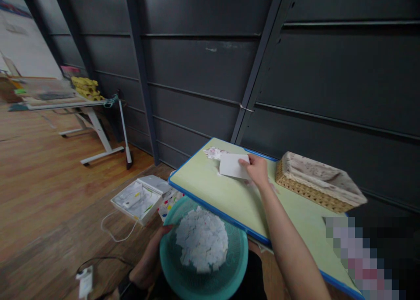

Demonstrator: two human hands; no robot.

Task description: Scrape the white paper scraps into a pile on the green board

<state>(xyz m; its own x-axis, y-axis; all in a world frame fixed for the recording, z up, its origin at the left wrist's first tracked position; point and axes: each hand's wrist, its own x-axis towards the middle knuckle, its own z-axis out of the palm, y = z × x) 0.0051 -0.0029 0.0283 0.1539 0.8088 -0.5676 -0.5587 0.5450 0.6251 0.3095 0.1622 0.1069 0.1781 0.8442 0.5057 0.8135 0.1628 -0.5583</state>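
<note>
My right hand (257, 169) pinches the edge of a flat white card (233, 166) over the light green table (206, 177). Behind that card lies a small patch of white and pinkish scraps (214, 152). My left hand (156, 251) grips the left side of a green plastic basket (241, 258), its fingers partly hidden by the rim. Inside the basket is a heap of small torn white paper pieces (201, 238). The basket sits low in front of me, beside the table's blue edge.
A woven basket with a cloth lining (308, 195) stands at the table's right rear. On the floor to the left are an open white box (133, 199) with a cable and a power strip (85, 281). A dark panelled wall (200, 68) rises behind the table.
</note>
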